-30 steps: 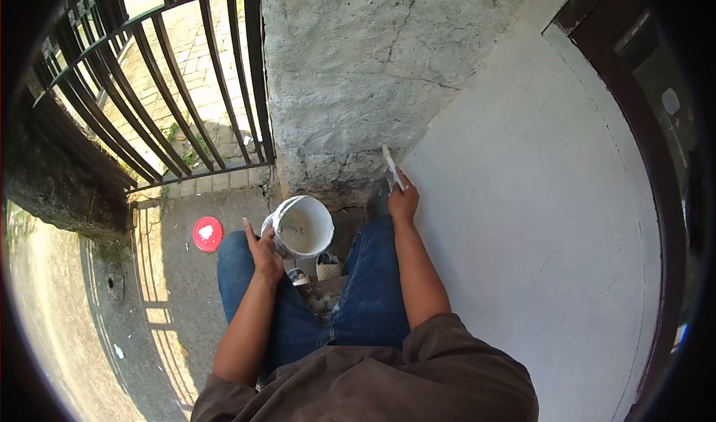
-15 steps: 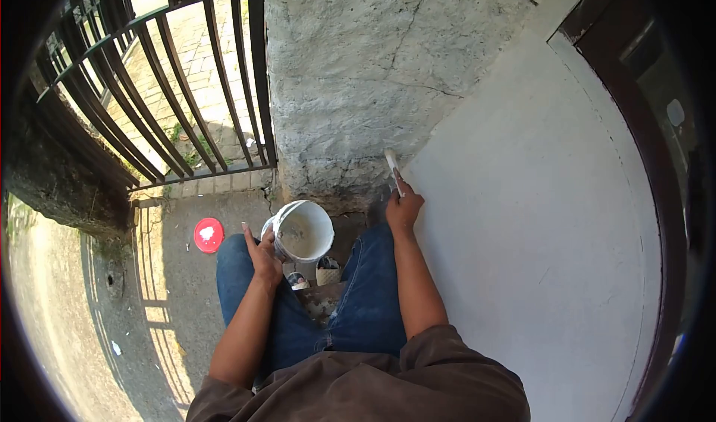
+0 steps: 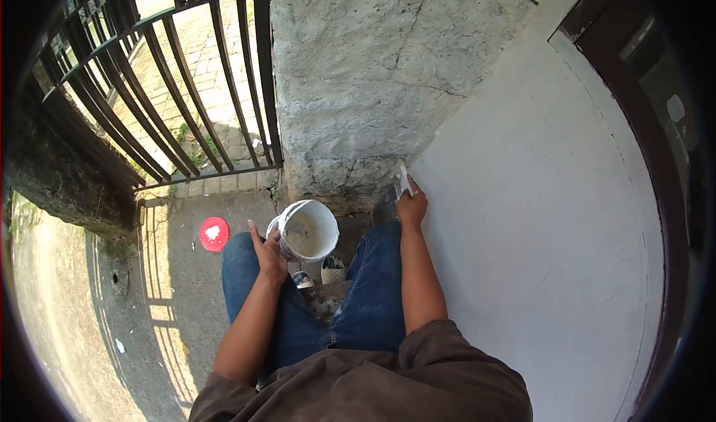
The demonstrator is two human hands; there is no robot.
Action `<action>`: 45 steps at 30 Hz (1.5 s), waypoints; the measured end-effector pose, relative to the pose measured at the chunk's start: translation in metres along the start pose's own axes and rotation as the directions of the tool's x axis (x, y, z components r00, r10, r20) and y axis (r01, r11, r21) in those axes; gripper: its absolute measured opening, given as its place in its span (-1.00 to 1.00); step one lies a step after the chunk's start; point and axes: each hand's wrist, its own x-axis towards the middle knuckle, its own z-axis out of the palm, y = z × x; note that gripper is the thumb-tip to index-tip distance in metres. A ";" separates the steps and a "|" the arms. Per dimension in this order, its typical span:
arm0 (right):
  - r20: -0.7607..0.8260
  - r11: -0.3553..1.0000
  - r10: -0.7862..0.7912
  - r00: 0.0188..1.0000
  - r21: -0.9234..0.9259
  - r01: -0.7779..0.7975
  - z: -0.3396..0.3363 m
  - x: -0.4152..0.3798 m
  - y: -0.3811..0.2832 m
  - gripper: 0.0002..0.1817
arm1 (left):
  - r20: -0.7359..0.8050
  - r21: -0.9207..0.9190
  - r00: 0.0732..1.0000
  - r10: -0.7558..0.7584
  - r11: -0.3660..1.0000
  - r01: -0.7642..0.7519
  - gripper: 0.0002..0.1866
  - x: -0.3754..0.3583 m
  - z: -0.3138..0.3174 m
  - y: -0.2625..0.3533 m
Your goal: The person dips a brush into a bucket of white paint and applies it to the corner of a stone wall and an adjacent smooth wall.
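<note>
A paintbrush (image 3: 404,179) with a pale handle is in my right hand (image 3: 412,207), whose fingers are closed round it. Its tip is by the rough wall (image 3: 350,124), low down near the corner; whether it touches cannot be made out. My left hand (image 3: 270,259) grips the side of a white bucket (image 3: 326,224) in front of my knees, thumb stretched out. Whitish paint coats the bucket's inside, with a greyish patch at the bottom.
A red lid (image 3: 214,234) with white paint on it lies on the concrete floor (image 3: 198,295) to the left. A dark metal gate (image 3: 190,86) stands beyond it. On my right is a smooth white wall (image 3: 537,228) with a dark frame (image 3: 634,124).
My right hand has moved the brush down and slightly right along the foot of the rough wall. My left hand stays on the bucket; the whole view has shifted slightly.
</note>
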 end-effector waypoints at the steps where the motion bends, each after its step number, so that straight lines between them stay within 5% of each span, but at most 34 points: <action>1: -0.017 0.995 -0.095 0.995 -0.022 0.095 0.002 -0.001 0.001 -0.45 | -0.001 -0.001 1.000 -0.004 1.000 0.004 0.29 0.000 0.000 0.000; 5: -0.031 0.902 -0.428 0.903 -0.084 0.425 -0.005 -0.016 -0.020 -0.35 | 0.066 -0.060 0.998 0.009 0.998 -0.005 0.29 0.004 -0.002 -0.001; 8: -0.015 0.848 -0.520 0.854 -0.127 0.514 -0.015 -0.026 -0.034 -0.34 | 0.026 -0.038 1.000 -0.006 0.999 0.006 0.30 0.004 -0.006 -0.004; 15: -0.004 0.944 -0.330 0.944 0.023 0.330 -0.004 -0.013 -0.011 -0.35 | 0.025 -0.025 0.999 -0.019 0.999 0.020 0.27 0.001 -0.003 0.000; 27: 0.044 0.941 -0.284 0.958 -0.178 0.287 -0.008 -0.014 -0.007 -0.37 | 0.008 -0.033 1.000 -0.023 0.999 0.024 0.23 0.003 -0.003 -0.003; 29: 0.063 0.980 -0.023 0.998 -0.197 0.035 -0.009 -0.004 -0.010 -0.36 | -0.025 -0.007 1.000 -0.012 1.000 0.012 0.22 0.001 -0.002 -0.003; 30: 0.056 0.981 -0.026 0.998 -0.191 0.037 -0.006 -0.003 -0.003 -0.36 | 0.028 -0.019 0.999 -0.020 1.000 0.020 0.25 0.001 -0.001 -0.001; 32: -0.062 0.924 -0.366 0.929 -0.140 0.355 0.000 -0.009 -0.002 -0.35 | 0.074 -0.035 0.997 -0.016 0.999 0.019 0.29 0.002 -0.002 0.004; 37: -0.002 0.895 -0.433 0.902 -0.124 0.429 -0.005 -0.019 -0.014 -0.35 | -0.025 0.005 1.000 -0.001 1.000 0.001 0.28 -0.004 0.004 0.002; 43: 0.029 0.886 -0.450 0.892 -0.112 0.451 -0.012 -0.021 -0.025 -0.33 | 0.098 -0.040 0.995 -0.025 0.999 0.029 0.31 -0.005 0.003 0.004; 45: 0.036 0.886 -0.451 0.892 -0.102 0.453 -0.010 -0.025 -0.025 -0.33 | 0.035 -0.021 0.999 -0.021 1.000 0.021 0.26 -0.011 0.009 0.007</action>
